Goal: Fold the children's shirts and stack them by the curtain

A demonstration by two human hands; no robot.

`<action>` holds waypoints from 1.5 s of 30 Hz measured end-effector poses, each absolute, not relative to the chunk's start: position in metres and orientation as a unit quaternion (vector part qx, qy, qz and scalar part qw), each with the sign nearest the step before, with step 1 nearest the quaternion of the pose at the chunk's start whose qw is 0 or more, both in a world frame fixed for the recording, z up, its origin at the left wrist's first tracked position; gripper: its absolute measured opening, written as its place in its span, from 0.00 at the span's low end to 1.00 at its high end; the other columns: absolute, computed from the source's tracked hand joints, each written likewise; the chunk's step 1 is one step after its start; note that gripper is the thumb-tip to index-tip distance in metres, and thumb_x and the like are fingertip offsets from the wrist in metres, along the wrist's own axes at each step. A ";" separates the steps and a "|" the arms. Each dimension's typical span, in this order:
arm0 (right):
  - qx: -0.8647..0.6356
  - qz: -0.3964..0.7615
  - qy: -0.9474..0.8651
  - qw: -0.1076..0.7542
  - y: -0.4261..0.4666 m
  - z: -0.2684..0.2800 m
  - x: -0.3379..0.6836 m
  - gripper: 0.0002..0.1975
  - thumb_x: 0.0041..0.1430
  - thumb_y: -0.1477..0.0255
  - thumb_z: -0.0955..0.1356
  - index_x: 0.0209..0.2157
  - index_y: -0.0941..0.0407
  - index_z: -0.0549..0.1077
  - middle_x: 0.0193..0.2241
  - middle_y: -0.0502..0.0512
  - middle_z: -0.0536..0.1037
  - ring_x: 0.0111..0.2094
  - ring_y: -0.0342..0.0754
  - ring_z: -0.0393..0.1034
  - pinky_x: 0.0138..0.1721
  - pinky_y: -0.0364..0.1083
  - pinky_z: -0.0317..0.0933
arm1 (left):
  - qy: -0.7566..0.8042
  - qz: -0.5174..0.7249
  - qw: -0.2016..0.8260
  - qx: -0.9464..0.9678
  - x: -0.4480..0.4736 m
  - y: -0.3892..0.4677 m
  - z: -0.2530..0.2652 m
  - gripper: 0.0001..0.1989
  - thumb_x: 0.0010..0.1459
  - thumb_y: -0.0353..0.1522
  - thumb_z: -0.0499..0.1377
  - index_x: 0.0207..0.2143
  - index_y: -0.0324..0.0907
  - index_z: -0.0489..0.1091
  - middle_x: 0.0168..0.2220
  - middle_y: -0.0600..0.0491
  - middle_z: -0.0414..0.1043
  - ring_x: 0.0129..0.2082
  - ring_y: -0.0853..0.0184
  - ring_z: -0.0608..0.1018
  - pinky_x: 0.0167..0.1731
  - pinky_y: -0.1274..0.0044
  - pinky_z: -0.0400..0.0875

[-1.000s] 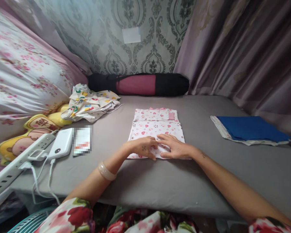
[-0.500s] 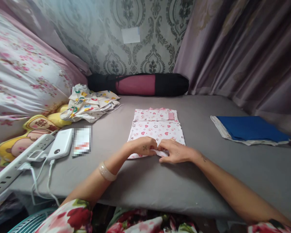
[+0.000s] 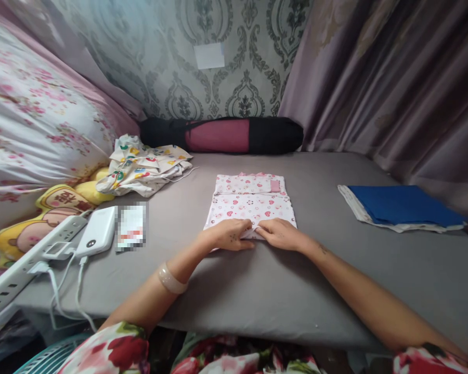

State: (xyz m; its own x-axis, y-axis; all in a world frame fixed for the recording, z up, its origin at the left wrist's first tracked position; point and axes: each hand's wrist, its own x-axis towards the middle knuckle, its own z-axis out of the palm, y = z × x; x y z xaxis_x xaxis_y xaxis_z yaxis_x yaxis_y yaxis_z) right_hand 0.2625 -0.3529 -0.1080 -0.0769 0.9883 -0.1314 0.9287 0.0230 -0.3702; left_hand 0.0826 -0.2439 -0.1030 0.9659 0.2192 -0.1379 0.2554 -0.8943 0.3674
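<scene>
A white cloth (image 3: 253, 206) printed with pink hearts and small figures lies folded on the grey table, straight ahead of me. Its far end shows a folded band with a pink patch (image 3: 275, 186) at the right and a pink frill behind. At the near edge, my left hand (image 3: 233, 235) pinches the fabric, thumb stretched along it. Just beside it, my right hand (image 3: 280, 234) grips the same edge with curled fingers. The two hands almost touch, and they hide most of the near edge.
Left stand a power strip (image 3: 35, 265), a white power bank (image 3: 97, 231) with cables, and a blurred packet (image 3: 131, 227). Behind them are a crumpled patterned cloth (image 3: 144, 163) and a yellow cushion (image 3: 27, 231). A folded blue cloth (image 3: 411, 206) lies right; a black-and-red bag (image 3: 222, 136) lines the wall.
My right hand has shifted slightly away from me, its fingers now pressed down on the cloth's near edge. That edge has moved a little away from me. The left hand has barely moved.
</scene>
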 end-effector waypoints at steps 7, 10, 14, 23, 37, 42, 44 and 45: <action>-0.672 0.244 -0.696 0.065 -0.352 -0.101 0.281 0.12 0.60 0.62 0.63 0.28 0.55 0.68 0.28 0.50 0.72 0.29 0.43 0.63 0.28 0.41 0.46 | 0.161 -0.065 0.159 0.972 0.066 -0.223 -0.100 0.08 0.55 0.28 0.49 0.34 0.42 0.67 0.34 0.49 0.74 0.33 0.64 0.74 0.30 0.77 0.63; -0.646 0.294 -0.703 0.047 -0.358 -0.097 0.294 0.08 0.56 0.65 0.65 0.28 0.55 0.66 0.28 0.48 0.71 0.29 0.42 0.61 0.28 0.41 0.48 | 0.177 -0.097 0.187 0.961 0.055 -0.210 -0.092 0.06 0.53 0.26 0.50 0.29 0.41 0.66 0.29 0.51 0.73 0.28 0.67 0.72 0.28 0.78 0.61; -0.638 0.331 -0.695 0.014 -0.367 -0.092 0.313 0.04 0.50 0.72 0.65 0.26 0.54 0.62 0.25 0.46 0.67 0.27 0.42 0.59 0.27 0.41 0.48 | 0.224 -0.154 0.263 0.926 0.041 -0.195 -0.080 0.04 0.49 0.27 0.52 0.27 0.42 0.65 0.23 0.55 0.70 0.24 0.68 0.69 0.25 0.79 0.59; -0.671 0.335 -0.661 0.003 -0.379 -0.087 0.357 0.11 0.53 0.66 0.63 0.22 0.55 0.58 0.20 0.44 0.58 0.23 0.40 0.52 0.25 0.42 0.44 | 0.289 -0.165 0.302 0.893 0.017 -0.165 -0.066 0.04 0.44 0.33 0.56 0.22 0.42 0.66 0.20 0.58 0.63 0.21 0.71 0.64 0.22 0.79 0.52; -0.758 0.268 -0.498 0.325 -0.355 -0.116 0.377 0.24 0.47 0.49 0.66 0.23 0.58 0.70 0.19 0.48 0.69 0.24 0.42 0.59 0.25 0.41 0.51 | 0.425 0.213 0.450 0.757 0.036 -0.143 -0.099 0.12 0.45 0.39 0.60 0.24 0.39 0.65 0.19 0.58 0.64 0.20 0.73 0.67 0.20 0.81 0.59; -0.793 0.187 -0.456 0.357 -0.335 -0.130 0.379 0.19 0.51 0.56 0.64 0.25 0.58 0.72 0.19 0.48 0.71 0.23 0.42 0.60 0.24 0.41 0.51 | 0.464 0.289 0.417 0.726 0.055 -0.130 -0.116 0.09 0.48 0.36 0.58 0.23 0.40 0.63 0.19 0.59 0.63 0.19 0.73 0.66 0.19 0.81 0.57; -0.816 0.159 -0.426 0.356 -0.325 -0.136 0.379 0.16 0.54 0.61 0.63 0.27 0.59 0.74 0.22 0.51 0.74 0.25 0.44 0.64 0.25 0.41 0.54 | 0.482 0.310 0.384 0.724 0.064 -0.125 -0.121 0.07 0.49 0.35 0.57 0.24 0.41 0.63 0.20 0.58 0.63 0.21 0.72 0.67 0.21 0.81 0.59; -0.829 0.143 -0.413 0.348 -0.319 -0.138 0.379 0.15 0.55 0.63 0.63 0.29 0.60 0.75 0.24 0.53 0.76 0.26 0.44 0.66 0.26 0.41 0.55 | 0.491 0.317 0.361 0.726 0.068 -0.122 -0.124 0.07 0.51 0.34 0.56 0.24 0.41 0.63 0.21 0.58 0.64 0.22 0.71 0.68 0.23 0.80 0.60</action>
